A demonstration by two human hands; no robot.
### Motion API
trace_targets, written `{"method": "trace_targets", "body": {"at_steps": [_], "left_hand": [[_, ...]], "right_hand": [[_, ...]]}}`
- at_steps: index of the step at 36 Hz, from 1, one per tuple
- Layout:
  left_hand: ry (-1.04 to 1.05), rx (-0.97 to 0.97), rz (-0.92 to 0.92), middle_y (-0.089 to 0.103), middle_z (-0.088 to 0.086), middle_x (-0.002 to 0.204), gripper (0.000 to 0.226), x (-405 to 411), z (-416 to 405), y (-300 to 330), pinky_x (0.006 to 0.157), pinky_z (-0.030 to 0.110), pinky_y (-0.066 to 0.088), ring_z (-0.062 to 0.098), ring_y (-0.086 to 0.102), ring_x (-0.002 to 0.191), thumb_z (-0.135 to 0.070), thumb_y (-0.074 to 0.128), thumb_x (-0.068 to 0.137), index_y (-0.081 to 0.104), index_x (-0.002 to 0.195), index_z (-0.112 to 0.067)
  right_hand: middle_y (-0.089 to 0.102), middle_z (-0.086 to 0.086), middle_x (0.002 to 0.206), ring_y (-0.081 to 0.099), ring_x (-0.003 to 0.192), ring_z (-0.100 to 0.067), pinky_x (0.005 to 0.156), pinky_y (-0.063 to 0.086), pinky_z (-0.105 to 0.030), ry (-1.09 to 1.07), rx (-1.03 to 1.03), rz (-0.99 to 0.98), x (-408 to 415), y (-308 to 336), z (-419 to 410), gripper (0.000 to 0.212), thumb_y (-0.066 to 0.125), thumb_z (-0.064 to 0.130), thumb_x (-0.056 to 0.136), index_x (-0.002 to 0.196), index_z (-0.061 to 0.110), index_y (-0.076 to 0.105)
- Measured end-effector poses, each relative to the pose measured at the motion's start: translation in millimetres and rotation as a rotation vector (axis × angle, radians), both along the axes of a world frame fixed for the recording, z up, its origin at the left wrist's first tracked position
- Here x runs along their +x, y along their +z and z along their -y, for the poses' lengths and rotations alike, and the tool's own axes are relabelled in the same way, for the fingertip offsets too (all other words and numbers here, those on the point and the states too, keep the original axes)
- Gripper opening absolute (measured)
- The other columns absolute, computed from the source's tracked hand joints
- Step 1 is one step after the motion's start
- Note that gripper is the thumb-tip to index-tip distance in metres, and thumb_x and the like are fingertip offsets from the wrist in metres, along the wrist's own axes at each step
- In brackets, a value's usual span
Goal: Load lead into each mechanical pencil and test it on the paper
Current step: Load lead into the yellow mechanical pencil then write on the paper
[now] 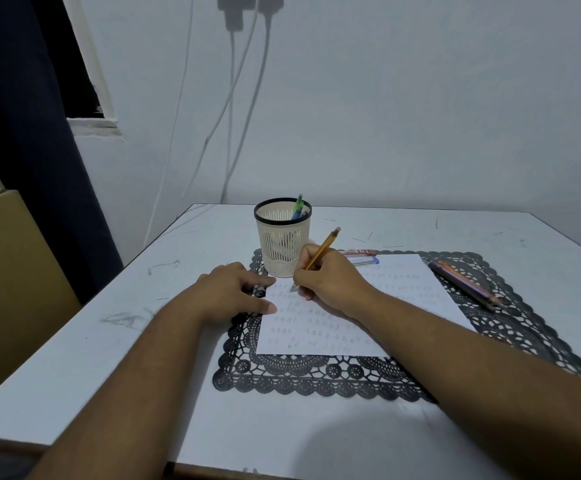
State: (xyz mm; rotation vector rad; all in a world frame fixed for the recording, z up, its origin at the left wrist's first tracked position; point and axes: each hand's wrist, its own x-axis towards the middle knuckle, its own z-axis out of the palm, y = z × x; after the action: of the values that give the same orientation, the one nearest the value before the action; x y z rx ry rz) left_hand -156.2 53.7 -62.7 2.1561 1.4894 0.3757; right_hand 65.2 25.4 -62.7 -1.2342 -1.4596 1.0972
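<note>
Frame centre — we see the right hand (330, 282) pinching an orange mechanical pencil (320, 255), tip on the paper (337, 327); left hand (230, 292) fingers straight, pressing its left edge.

Two hands (237, 289), one cup (283, 237), one paper (334, 327) — two lead tubes (360, 256), roughly five pencils (320, 252).

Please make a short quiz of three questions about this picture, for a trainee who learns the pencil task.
1. True or false: the right hand holds the orange pencil with its tip on the paper.
2. Where do the green and blue pencils stand? A) in the cup B) on the mat C) in the left hand
3. Fill in: the left hand rests at the paper's ___ edge.

Key: 1 true; 2 A; 3 left.
</note>
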Motion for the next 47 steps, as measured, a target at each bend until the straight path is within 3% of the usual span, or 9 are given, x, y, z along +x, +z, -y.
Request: {"method": "trace_targets", "body": {"at_steps": [3, 7, 15, 24, 28, 37, 43, 47], "left_hand": [[0.000, -0.002, 0.005, 0.052, -0.013, 0.104, 0.082, -0.1, -1.4, -1.0, 0.105, 0.044, 0.045, 0.018, 0.055, 0.108, -0.084, 0.069, 0.045, 0.065, 0.124, -0.059], [-0.008, -0.001, 0.007, 0.052, -0.014, 0.106, 0.090, -0.5, -4.5, -2.8, 0.107, 0.044, 0.044, 0.018, 0.055, 0.110, -0.090, 0.064, 0.038, 0.064, 0.123, -0.060], [-0.010, 0.015, -0.009, 0.050, -0.013, 0.103, 0.076, 0.5, -0.5, 0.5, 0.104, 0.042, 0.044, 0.018, 0.054, 0.108, -0.078, 0.071, 0.053, 0.065, 0.125, -0.057], [-0.007, 0.000, 0.014, 0.050, -0.016, 0.105, 0.083, -1.6, -5.9, -5.5, 0.108, 0.045, 0.043, 0.018, 0.054, 0.111, -0.089, 0.066, 0.041, 0.064, 0.120, -0.064], [-0.009, 0.003, 0.005, 0.051, -0.015, 0.107, 0.075, -2.3, -5.2, -3.9, 0.109, 0.045, 0.041, 0.017, 0.053, 0.110, -0.082, 0.072, 0.050, 0.064, 0.121, -0.062], [-0.005, -0.014, 0.025, 0.053, -0.013, 0.108, 0.083, -2.5, -4.5, -4.3, 0.106, 0.044, 0.044, 0.016, 0.055, 0.110, -0.088, 0.066, 0.041, 0.064, 0.120, -0.063], [0.005, -0.017, 0.022, 0.052, -0.014, 0.106, 0.078, -1.8, -1.2, -3.9, 0.106, 0.043, 0.044, 0.017, 0.054, 0.109, -0.088, 0.067, 0.041, 0.064, 0.116, -0.066], [0.016, -0.017, -0.002, 0.053, -0.014, 0.105, 0.079, -2.0, 0.8, -3.8, 0.099, 0.037, 0.045, 0.015, 0.055, 0.104, -0.085, 0.068, 0.045, 0.065, 0.121, -0.062]], "right_hand": [[0.061, -0.018, 0.076, 0.056, 0.069, -0.033, 0.057, 0.052, -0.033, -0.010, 0.001, -0.028, 1.2, 2.6, 0.6, 0.014, 0.063, -0.009, 0.092, 0.084, 0.002, 0.059], [0.066, 0.002, 0.066, 0.055, 0.068, -0.033, 0.054, 0.051, -0.029, -0.072, 0.012, -0.056, 6.6, 3.7, -1.9, 0.014, 0.062, -0.009, 0.093, 0.085, 0.002, 0.058], [0.064, -0.008, 0.070, 0.056, 0.067, -0.030, 0.055, 0.051, -0.030, -0.039, -0.015, -0.025, 5.9, 3.7, -0.3, 0.018, 0.063, -0.008, 0.092, 0.081, 0.005, 0.059], [0.066, -0.008, 0.075, 0.058, 0.068, -0.031, 0.058, 0.052, -0.032, -0.053, 0.006, 0.024, 6.8, 3.7, 0.3, 0.016, 0.063, -0.007, 0.093, 0.082, 0.004, 0.058], [0.064, -0.014, 0.076, 0.058, 0.069, -0.030, 0.059, 0.053, -0.032, -0.037, -0.005, 0.015, 5.5, 4.5, 2.1, 0.020, 0.064, -0.007, 0.093, 0.079, 0.007, 0.060], [0.066, 0.005, 0.067, 0.055, 0.063, -0.027, 0.057, 0.049, -0.032, -0.010, -0.031, -0.022, 5.8, 1.6, 0.2, 0.021, 0.062, -0.009, 0.092, 0.078, 0.006, 0.057], [0.059, -0.011, 0.068, 0.057, 0.064, -0.025, 0.061, 0.052, -0.036, -0.092, -0.018, -0.135, 19.0, 14.0, -3.1, 0.016, 0.065, -0.009, 0.091, 0.081, 0.004, 0.060], [0.067, -0.017, 0.080, 0.067, 0.072, -0.024, 0.071, 0.061, -0.031, -0.167, 0.030, -0.084, 41.3, 31.4, -5.5, 0.009, 0.067, -0.003, 0.092, 0.087, 0.002, 0.062]]}}
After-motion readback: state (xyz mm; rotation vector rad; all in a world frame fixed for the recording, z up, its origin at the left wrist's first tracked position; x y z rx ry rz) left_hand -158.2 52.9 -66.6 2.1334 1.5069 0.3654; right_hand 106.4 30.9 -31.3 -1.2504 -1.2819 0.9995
